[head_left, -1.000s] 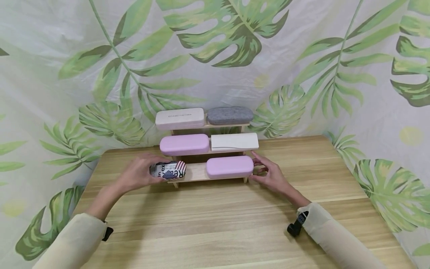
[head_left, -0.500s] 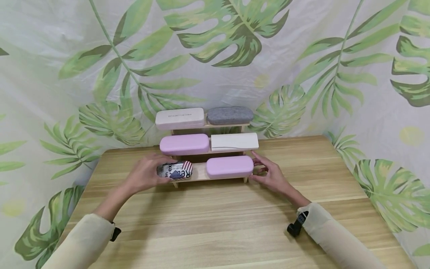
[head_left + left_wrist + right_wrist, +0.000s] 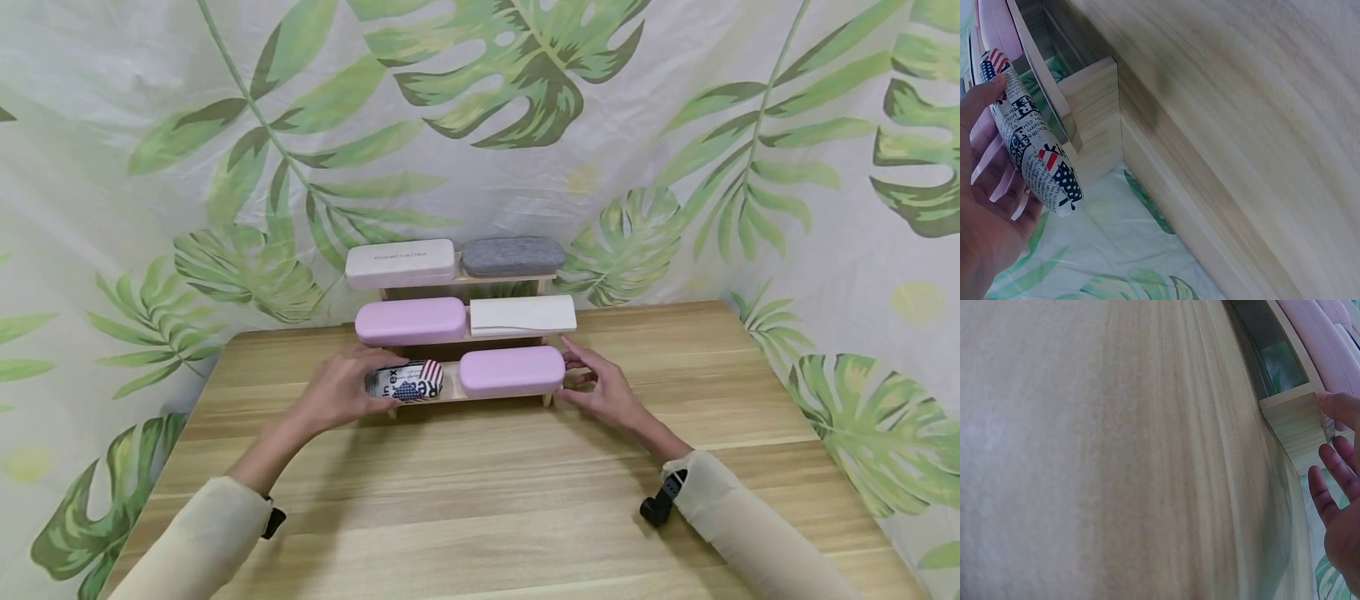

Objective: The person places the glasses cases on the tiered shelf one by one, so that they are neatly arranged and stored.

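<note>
My left hand (image 3: 347, 390) grips a glasses case (image 3: 408, 381) with newspaper-style print and a stars-and-stripes pattern, at the left end of a wooden three-tier rack's bottom shelf (image 3: 452, 379). In the left wrist view, thumb and fingers lie on opposite sides of this printed case (image 3: 1034, 134). A pink glasses case (image 3: 512, 372) occupies the right half of that shelf, a gap apart from the printed one. Beside the pink case's right end, my right hand (image 3: 606, 392) has loosely bent, spread fingers. Its thumb (image 3: 1338, 405) is at the shelf's end; whether it presses there I cannot tell.
On the middle tier lie another pink case (image 3: 410, 321) and a white flap case (image 3: 522, 315). The top tier bears an off-white case (image 3: 401, 262) and a grey fabric case (image 3: 513, 256). A leaf-patterned cloth (image 3: 480, 192) hangs behind the wooden table (image 3: 480, 500).
My left hand has moved right with the printed glasses case, bringing it over the bottom shelf and closer to the pink one. The right hand has stayed in place.
</note>
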Demonstrator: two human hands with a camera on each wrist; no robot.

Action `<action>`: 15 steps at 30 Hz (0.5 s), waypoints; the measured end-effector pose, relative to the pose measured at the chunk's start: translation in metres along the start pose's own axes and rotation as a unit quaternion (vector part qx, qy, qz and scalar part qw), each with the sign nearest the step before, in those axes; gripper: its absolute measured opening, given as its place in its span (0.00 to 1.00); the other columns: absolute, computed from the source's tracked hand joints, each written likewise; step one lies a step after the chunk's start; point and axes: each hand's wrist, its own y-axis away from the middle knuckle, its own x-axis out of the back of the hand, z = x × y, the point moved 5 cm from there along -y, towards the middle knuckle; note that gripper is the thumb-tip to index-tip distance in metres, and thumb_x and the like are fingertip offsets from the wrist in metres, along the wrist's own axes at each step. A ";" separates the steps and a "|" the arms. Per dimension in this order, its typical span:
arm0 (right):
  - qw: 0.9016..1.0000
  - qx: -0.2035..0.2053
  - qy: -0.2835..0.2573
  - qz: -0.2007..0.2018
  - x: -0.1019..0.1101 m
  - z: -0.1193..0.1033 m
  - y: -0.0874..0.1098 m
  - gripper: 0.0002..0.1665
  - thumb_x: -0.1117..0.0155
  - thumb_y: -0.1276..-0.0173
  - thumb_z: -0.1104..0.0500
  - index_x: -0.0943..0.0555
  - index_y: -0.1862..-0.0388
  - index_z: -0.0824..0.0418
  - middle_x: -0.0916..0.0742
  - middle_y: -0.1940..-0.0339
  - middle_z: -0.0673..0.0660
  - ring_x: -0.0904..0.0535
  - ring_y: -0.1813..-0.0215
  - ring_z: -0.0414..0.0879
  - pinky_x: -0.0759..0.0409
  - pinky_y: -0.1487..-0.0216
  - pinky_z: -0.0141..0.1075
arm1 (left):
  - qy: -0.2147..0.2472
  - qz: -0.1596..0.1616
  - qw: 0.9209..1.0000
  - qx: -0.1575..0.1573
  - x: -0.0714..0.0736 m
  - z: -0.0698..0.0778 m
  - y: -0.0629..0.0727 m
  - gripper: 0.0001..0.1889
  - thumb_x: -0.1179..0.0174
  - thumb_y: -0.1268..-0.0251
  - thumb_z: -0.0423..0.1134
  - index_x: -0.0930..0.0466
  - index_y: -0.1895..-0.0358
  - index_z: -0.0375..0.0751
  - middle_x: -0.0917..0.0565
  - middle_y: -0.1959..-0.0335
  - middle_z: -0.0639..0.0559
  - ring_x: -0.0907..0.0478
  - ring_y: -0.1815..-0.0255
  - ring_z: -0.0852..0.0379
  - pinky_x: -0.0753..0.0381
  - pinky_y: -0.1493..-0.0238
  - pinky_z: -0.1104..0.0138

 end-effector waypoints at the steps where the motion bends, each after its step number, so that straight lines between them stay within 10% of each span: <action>1: 1.000 -0.002 -0.002 0.000 0.000 0.000 0.000 0.55 0.19 0.42 0.74 0.34 0.18 0.65 0.15 0.38 0.71 0.16 0.42 0.67 0.13 0.50 0.58 | 0.000 0.002 1.000 0.002 -0.001 0.000 0.000 0.34 0.13 0.60 0.42 0.11 0.42 0.43 0.11 0.44 0.41 0.16 0.42 0.38 0.15 0.48 0.44; 15: 1.000 -0.027 0.008 -0.003 0.000 -0.004 0.000 0.56 0.20 0.42 0.75 0.35 0.17 0.62 0.16 0.37 0.70 0.17 0.40 0.64 0.13 0.48 0.58 | -0.006 -0.003 1.000 0.018 -0.013 0.008 -0.003 0.34 0.13 0.58 0.42 0.11 0.42 0.43 0.11 0.44 0.41 0.15 0.43 0.40 0.14 0.48 0.46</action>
